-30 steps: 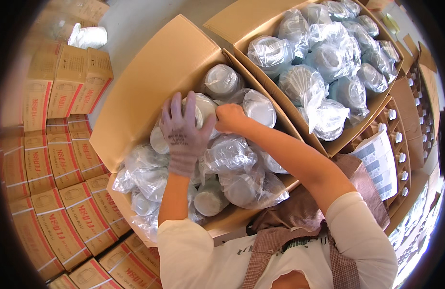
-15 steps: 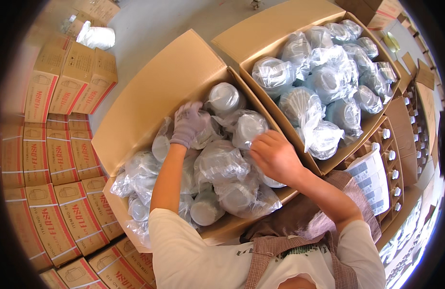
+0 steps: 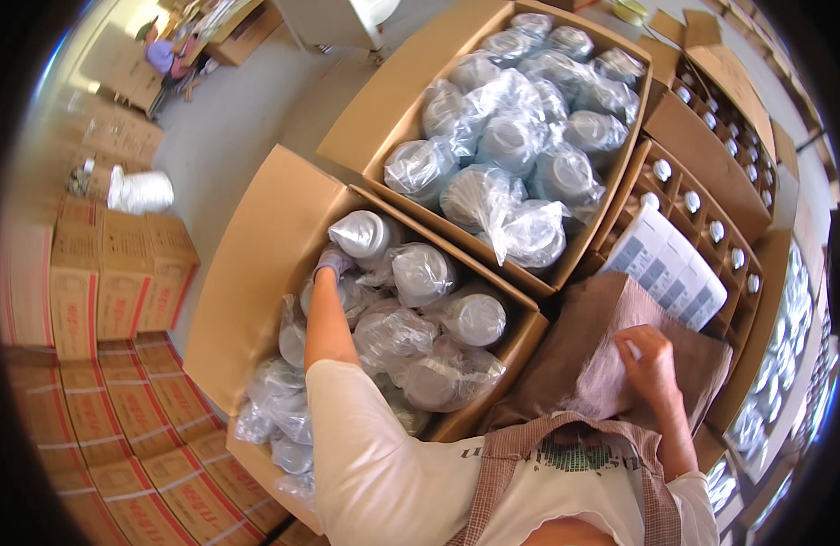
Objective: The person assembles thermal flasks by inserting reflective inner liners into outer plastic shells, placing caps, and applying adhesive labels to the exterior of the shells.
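My left hand [image 3: 334, 261], in a pale grey glove, reaches into the far left corner of the near cardboard box [image 3: 493, 400]. It presses against the side of a tilted silvery cylinder in clear plastic [image 3: 361, 235]; its fingers are hidden behind and under the plastic. Several more clear-bagged cylinders [image 3: 423, 273] fill this box. My bare right hand [image 3: 647, 360] is held over the brown apron [image 3: 566, 350], outside the box. Its fingers are curled in, with a small whitish spot at the fingertips that I cannot make out.
A second open box [image 3: 579, 264] of bluish bagged items stands behind. At right, a divided carton [image 3: 702, 196] holds white-capped bottles, with a printed sheet [image 3: 670, 264] on it. Stacked printed cartons [image 3: 124, 282] line the left. A person [image 3: 165, 56] sits far back.
The view has swung, so the boxes appear shifted left. My right hand has left the bagged cylinders and moved right, over the apron. My left hand is further down among the bags, beside the corner cylinder.
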Tool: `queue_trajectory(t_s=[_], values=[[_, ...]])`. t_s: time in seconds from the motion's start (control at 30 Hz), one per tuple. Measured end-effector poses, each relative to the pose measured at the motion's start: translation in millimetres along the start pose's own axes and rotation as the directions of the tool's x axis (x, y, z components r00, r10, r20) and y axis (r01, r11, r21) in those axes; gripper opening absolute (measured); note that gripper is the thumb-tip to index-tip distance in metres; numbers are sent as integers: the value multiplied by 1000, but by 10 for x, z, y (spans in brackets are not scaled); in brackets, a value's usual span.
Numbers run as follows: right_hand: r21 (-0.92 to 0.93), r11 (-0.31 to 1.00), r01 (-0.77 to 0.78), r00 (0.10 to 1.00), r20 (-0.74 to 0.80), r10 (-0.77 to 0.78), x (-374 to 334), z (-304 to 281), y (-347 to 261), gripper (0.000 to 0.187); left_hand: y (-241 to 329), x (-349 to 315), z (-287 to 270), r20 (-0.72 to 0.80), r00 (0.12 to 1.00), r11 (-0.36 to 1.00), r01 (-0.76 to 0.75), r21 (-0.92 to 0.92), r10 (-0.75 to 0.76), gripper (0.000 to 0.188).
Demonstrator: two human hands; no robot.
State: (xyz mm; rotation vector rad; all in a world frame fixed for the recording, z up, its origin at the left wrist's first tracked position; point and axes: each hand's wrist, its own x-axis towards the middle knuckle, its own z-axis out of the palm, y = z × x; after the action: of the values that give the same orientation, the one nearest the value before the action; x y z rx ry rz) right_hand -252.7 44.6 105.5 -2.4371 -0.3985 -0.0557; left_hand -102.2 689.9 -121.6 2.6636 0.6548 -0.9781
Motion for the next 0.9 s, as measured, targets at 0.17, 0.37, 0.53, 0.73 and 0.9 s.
queue_trajectory(t_s=[0.17, 0.37, 0.53, 0.73, 0.9], values=[[-59, 987, -148, 981, -133, 139, -447, -316, 110, 6, 155, -1074, -510, -219, 949, 470, -304, -828, 229, 43], [178, 955, -235, 962, -96, 255, -663, -349, -66, 7, -129, -2003, -1060, -589, 773, 489, -619, -615, 237, 35], [700, 653, -289, 957, 196, 214, -537, -251, -151, 22, 947, -3398, -892, -937, 346, 403, -866, -296, 54, 42], [865, -40, -500, 866, 500, -2, -226, -247, -188, 72, 2536, -4684, -7, -857, -318, 316, -831, 458, 405, 38], [911, -395, -117, 978, 175, 112, -983, -913, 262, 66, 3396, -4970, 1160, -602, -389, -124, -893, 433, 698, 27]])
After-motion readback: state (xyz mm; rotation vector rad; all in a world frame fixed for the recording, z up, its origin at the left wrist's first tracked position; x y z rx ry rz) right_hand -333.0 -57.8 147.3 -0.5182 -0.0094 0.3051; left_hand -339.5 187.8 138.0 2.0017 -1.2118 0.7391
